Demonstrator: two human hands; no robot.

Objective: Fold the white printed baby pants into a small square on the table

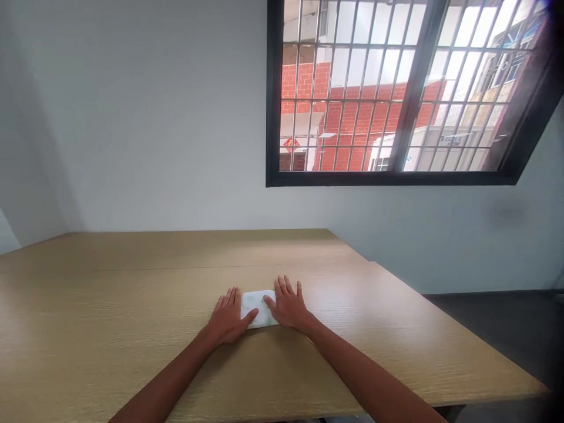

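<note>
A flat white rectangular packet with faint green print [259, 301] lies on the wooden table; its exact kind I cannot make out. Along its left side rests my left hand [229, 320], fingers stretched forward and the thumb lying over the packet's lower left part. My right hand [288, 302] is at the opposite side, its fingers spread on the tabletop and its thumb on the packet's upper right part. Both hands are open and touch the packet without gripping it. The palms partly cover its side edges.
The wide wooden tabletop [110, 329] has a seam running across it and ends at a slanting edge on the right. Behind it stands a pale wall [167, 117] with a dark-framed, barred window [408, 88]. Dark floor [480, 323] shows at the right.
</note>
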